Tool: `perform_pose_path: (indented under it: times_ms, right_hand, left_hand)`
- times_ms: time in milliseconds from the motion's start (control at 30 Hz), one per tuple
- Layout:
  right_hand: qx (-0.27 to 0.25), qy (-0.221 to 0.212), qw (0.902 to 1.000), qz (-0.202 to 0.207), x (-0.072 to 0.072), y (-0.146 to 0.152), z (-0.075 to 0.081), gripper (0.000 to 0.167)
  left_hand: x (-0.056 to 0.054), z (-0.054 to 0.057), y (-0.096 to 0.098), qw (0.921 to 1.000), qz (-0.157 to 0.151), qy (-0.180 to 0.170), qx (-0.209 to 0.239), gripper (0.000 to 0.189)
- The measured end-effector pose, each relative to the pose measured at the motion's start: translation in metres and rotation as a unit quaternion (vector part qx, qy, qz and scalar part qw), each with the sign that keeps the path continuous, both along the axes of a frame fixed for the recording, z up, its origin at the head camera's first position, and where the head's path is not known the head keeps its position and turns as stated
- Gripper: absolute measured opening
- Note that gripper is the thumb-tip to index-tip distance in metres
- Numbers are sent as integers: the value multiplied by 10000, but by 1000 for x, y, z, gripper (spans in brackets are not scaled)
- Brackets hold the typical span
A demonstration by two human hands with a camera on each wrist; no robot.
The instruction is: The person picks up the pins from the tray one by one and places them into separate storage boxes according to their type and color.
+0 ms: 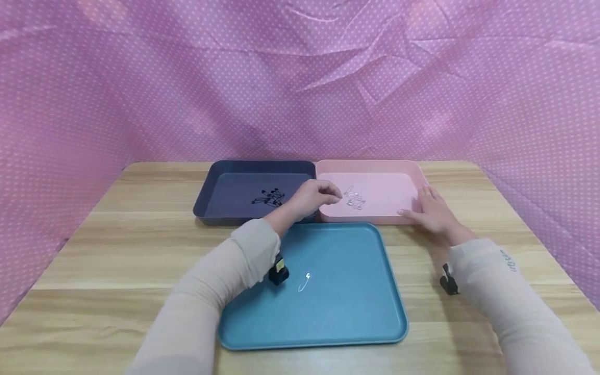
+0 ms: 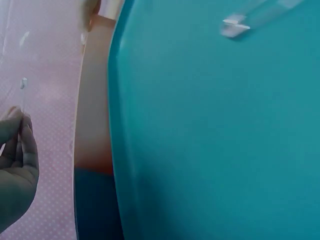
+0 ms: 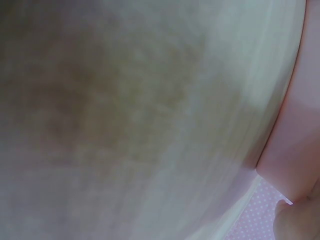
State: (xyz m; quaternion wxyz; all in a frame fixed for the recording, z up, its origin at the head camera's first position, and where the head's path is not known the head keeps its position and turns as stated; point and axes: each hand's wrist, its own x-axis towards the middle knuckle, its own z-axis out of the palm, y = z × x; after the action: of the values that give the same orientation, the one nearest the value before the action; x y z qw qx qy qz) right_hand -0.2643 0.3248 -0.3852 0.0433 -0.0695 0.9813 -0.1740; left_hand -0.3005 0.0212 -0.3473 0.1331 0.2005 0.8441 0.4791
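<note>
My left hand (image 1: pixel 315 198) hovers over the near left corner of the pink tray (image 1: pixel 389 190). Between its thumb and fingers it pinches a silver safety pin (image 2: pixel 23 84), whose head sticks up past the fingertips in the left wrist view. A small heap of silver safety pins (image 1: pixel 355 200) lies in the pink tray, just right of those fingertips. My right hand (image 1: pixel 435 214) rests with extended fingers on the pink tray's near right corner. One more silver safety pin (image 1: pixel 305 282) lies on the flat blue tray (image 1: pixel 347 317) in front of me.
Left of the pink tray, side against side, stands a dark navy tray (image 1: pixel 229 195) with several black safety pins (image 1: pixel 270 198). Both stand behind the blue tray on a wooden table (image 1: pixel 122 245). A pink dotted curtain (image 1: pixel 300 104) hangs around the table.
</note>
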Motion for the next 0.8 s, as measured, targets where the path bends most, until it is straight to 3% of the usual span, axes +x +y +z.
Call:
perform_pose_path:
  times_ms: [200,433,600,667,733,800]
  right_hand:
    - [-18,-77,9999,-69,-1,0,-2,95]
    - [7,-92,9999,-69,-2,1,0,95]
    - [54,-91,9999,-38,-2,0,1,95]
    - [56,-106,9999,-49,-2,-1,2,95]
    - [61,-122,9999,-59,-1,-1,2,95]
    - [69,-123,9999,-58,-2,-1,2,94]
  left_hand:
    - [-16,-11,29,9990,393,-114,166,10]
    - [-31,-25,58,9957,923,-18,-64,11]
    - [-40,-33,75,9892,1419,-305,-198,14]
    - [-41,-34,80,9862,1576,-373,-358,16]
    - [-34,-23,80,9848,1615,-519,-386,19]
    - [-34,-23,81,9846,1638,-426,-447,21]
